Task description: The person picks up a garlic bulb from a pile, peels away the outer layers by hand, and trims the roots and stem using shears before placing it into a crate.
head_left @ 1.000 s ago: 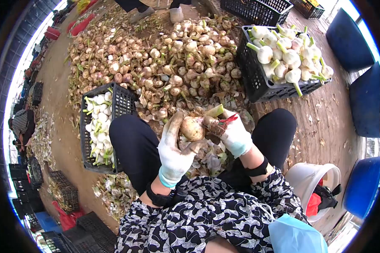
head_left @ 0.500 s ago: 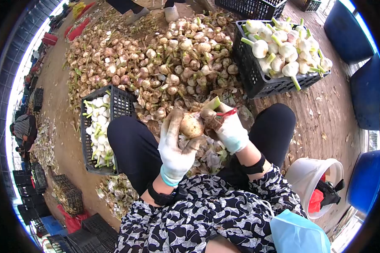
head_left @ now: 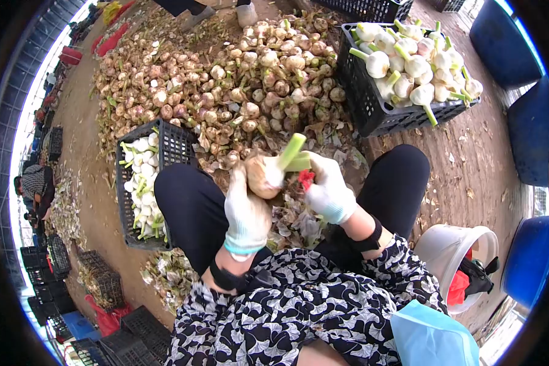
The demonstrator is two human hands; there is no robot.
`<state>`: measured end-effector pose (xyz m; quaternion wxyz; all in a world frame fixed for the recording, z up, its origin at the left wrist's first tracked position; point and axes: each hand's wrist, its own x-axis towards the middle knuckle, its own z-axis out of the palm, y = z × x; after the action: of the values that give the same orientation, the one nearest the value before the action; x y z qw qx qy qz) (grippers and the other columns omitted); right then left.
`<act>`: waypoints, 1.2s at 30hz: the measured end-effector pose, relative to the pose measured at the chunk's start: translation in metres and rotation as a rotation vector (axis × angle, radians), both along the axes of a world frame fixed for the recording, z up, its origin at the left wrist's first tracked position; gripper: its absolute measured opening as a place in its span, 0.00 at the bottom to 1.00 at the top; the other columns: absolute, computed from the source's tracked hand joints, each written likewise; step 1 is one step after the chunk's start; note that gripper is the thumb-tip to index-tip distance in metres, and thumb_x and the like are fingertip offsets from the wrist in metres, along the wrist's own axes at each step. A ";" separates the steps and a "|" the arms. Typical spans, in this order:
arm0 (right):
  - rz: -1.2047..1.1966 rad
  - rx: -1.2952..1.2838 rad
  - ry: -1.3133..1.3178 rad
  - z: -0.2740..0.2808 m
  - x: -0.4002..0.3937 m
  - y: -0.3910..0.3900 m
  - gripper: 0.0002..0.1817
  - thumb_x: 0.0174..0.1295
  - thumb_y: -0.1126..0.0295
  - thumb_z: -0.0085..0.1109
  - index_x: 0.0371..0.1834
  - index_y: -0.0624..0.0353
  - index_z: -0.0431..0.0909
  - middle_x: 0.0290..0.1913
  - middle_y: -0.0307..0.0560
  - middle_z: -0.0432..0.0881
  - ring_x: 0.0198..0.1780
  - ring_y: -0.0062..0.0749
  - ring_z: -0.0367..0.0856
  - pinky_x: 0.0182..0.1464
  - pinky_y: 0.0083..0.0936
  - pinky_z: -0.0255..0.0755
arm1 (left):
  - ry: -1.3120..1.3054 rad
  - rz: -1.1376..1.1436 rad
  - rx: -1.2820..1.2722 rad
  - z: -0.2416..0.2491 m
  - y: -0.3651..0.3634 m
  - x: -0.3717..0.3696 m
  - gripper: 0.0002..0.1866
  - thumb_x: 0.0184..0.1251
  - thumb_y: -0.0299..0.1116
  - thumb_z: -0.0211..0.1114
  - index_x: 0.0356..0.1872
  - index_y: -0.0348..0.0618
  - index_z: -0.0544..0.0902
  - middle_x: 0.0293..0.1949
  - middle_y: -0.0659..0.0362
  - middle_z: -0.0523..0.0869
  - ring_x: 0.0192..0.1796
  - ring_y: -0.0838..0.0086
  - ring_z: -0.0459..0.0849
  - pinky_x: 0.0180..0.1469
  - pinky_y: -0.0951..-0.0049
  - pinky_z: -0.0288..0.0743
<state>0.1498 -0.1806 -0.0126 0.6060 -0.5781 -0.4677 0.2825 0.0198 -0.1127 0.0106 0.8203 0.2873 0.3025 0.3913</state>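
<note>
A garlic bulb with a thick green stem pointing up and right is held between my hands. My left hand, in a whitish glove with a dirty palm, is wrapped round the bulb's left side. At the stem, my gloved right hand is closed, with peeled green leaf and something small and red at its fingers. Beyond my hands lies a big heap of unpeeled garlic. Loose skins lie below the bulb, between my knees.
Black crates of white garlic stand at left and upper right. A white bucket is by my right knee; blue barrels line the right edge. A person is at far left, another's shoes at top.
The bulb has turned, its stem now upright and its skin partly stripped. My right hand has moved down and slightly away from the bulb, with the leaf pulled sideways.
</note>
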 end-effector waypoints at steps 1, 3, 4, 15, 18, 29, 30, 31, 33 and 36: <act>-0.001 0.002 -0.001 -0.011 0.002 -0.001 0.14 0.49 0.78 0.51 0.41 0.63 0.77 0.31 0.40 0.81 0.32 0.21 0.75 0.39 0.22 0.71 | 0.009 0.007 -0.203 -0.004 0.004 0.002 0.22 0.72 0.48 0.45 0.50 0.38 0.74 0.41 0.58 0.81 0.43 0.71 0.78 0.47 0.70 0.72; 0.190 -0.226 0.402 -0.025 0.014 -0.001 0.13 0.51 0.80 0.53 0.41 0.63 0.76 0.32 0.40 0.80 0.33 0.20 0.74 0.39 0.22 0.70 | 0.133 -0.016 -0.033 -0.014 0.005 0.003 0.25 0.71 0.53 0.46 0.50 0.41 0.75 0.45 0.59 0.81 0.46 0.71 0.79 0.47 0.67 0.73; 0.230 -0.231 0.550 0.006 0.013 -0.002 0.13 0.55 0.80 0.55 0.45 0.62 0.75 0.34 0.39 0.80 0.34 0.19 0.72 0.39 0.20 0.68 | 0.068 -0.109 -0.015 -0.009 0.005 0.002 0.25 0.70 0.51 0.49 0.52 0.39 0.73 0.45 0.58 0.81 0.46 0.71 0.79 0.47 0.69 0.73; 0.126 0.112 0.531 -0.011 0.018 -0.004 0.13 0.65 0.66 0.53 0.40 0.68 0.76 0.30 0.37 0.79 0.29 0.13 0.73 0.30 0.14 0.67 | -0.115 -0.324 -0.119 0.008 0.009 -0.016 0.32 0.67 0.36 0.58 0.67 0.35 0.56 0.49 0.54 0.78 0.45 0.72 0.81 0.45 0.75 0.79; 0.212 -0.097 0.257 -0.006 0.019 -0.010 0.12 0.62 0.69 0.55 0.46 0.63 0.78 0.35 0.39 0.81 0.35 0.18 0.75 0.37 0.19 0.71 | 0.223 -0.199 0.464 0.003 0.003 -0.017 0.42 0.54 0.31 0.72 0.66 0.33 0.57 0.48 0.57 0.77 0.47 0.78 0.78 0.48 0.78 0.76; 0.288 -0.411 -0.548 -0.026 0.040 0.000 0.08 0.46 0.76 0.53 0.31 0.63 0.77 0.33 0.62 0.79 0.37 0.56 0.78 0.40 0.39 0.72 | 0.001 -0.396 0.112 0.014 0.007 -0.027 0.43 0.42 0.32 0.78 0.62 0.34 0.65 0.50 0.57 0.76 0.50 0.73 0.77 0.53 0.74 0.74; 0.250 -0.643 -0.567 -0.020 0.043 -0.001 0.08 0.46 0.75 0.53 0.31 0.62 0.78 0.32 0.60 0.79 0.38 0.54 0.78 0.40 0.39 0.72 | 0.066 -0.405 0.166 0.014 0.010 -0.029 0.43 0.43 0.31 0.78 0.62 0.33 0.65 0.51 0.56 0.76 0.51 0.73 0.77 0.54 0.73 0.74; 0.178 -0.675 -0.505 -0.021 0.049 -0.001 0.09 0.48 0.71 0.56 0.33 0.60 0.80 0.28 0.58 0.80 0.35 0.51 0.79 0.39 0.38 0.73 | 0.132 -0.412 0.218 0.015 0.012 -0.031 0.42 0.44 0.30 0.77 0.62 0.32 0.64 0.52 0.55 0.75 0.52 0.72 0.77 0.55 0.72 0.73; 0.299 -0.355 -0.337 -0.028 0.060 -0.002 0.14 0.50 0.64 0.61 0.37 0.59 0.81 0.29 0.54 0.81 0.29 0.49 0.80 0.36 0.36 0.74 | 0.177 -0.364 0.196 0.013 0.013 -0.035 0.39 0.47 0.28 0.75 0.61 0.30 0.65 0.50 0.55 0.77 0.53 0.72 0.76 0.56 0.73 0.72; 0.383 -0.267 0.168 -0.001 0.037 0.000 0.22 0.53 0.62 0.64 0.51 0.55 0.74 0.36 0.49 0.81 0.33 0.33 0.79 0.34 0.27 0.73 | 0.301 -0.388 0.373 0.008 0.011 -0.031 0.34 0.50 0.26 0.71 0.60 0.27 0.67 0.51 0.54 0.76 0.53 0.74 0.75 0.56 0.75 0.69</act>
<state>0.1872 -0.1807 -0.0139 0.4965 -0.5284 -0.4753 0.4984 -0.0110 -0.1016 0.0189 0.7589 0.5399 0.2831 0.2290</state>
